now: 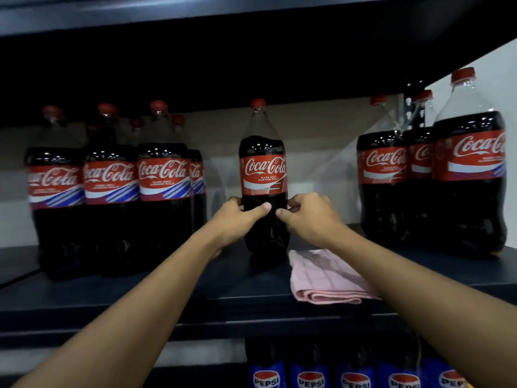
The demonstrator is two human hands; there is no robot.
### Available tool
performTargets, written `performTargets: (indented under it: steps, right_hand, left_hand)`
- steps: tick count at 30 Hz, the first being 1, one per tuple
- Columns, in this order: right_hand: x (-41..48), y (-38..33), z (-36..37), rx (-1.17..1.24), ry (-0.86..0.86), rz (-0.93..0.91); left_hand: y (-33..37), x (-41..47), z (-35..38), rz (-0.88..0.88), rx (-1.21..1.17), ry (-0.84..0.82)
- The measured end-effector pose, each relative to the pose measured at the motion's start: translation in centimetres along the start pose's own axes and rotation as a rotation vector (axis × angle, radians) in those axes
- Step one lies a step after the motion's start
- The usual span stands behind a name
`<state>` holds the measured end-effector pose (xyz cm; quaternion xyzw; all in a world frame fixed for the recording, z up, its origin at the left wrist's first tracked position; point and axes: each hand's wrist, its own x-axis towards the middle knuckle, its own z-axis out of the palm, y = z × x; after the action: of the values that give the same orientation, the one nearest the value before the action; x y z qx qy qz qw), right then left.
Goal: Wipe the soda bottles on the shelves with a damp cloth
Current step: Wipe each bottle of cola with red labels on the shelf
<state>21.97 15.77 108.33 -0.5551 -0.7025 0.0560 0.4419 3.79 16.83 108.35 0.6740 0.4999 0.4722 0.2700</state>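
Dark shelving [84,301] fills the frame, a pale wall showing behind the stock. Nearest the camera, on the level below, a row of Pepsi bottles [310,373] shows its blue labels along the bottom edge. Two bare forearms reach up and forward from the lower corners. A folded pink cloth [327,278] lies flat on the shelf near its front lip, just beside and partly under the right forearm, held by neither hand. Beyond it, both hands close on a single upright Coca-Cola bottle [264,175] standing alone at mid-shelf: the left hand [237,222] wraps the bottle's left side below the red label with its thumb laid across the front, while the right hand [310,217] grips the right side, fingers curled and thumb pointing in toward the other thumb. The two thumbs sit near each other without touching. To the left, a cluster of Coca-Cola bottles [112,186] stands in close ranks, more caps visible behind the front three. At right, another group of Coca-Cola bottles [470,163] stands beside the wall. An upper shelf [251,12] hangs dark overhead.
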Motion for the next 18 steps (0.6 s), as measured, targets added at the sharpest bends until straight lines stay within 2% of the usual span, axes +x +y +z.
performTargets:
  steps: [7, 14, 18]
  right_hand:
    - [-3.1, -3.4, -0.1, 0.048, -0.015, -0.060]
    - [-7.3, -5.3, -1.3, 0.096, -0.006, -0.132]
    - [-7.4, -4.5, -2.3, 0.071, -0.149, -0.071]
  left_hand:
    - [-1.2, -4.7, -2.0, 0.021, -0.051, 0.116]
    - [-1.6, -8.5, -3.2, 0.091, -0.143, 0.164]
    - [-1.6, -9.5, -3.4, 0.116, -0.173, 0.135]
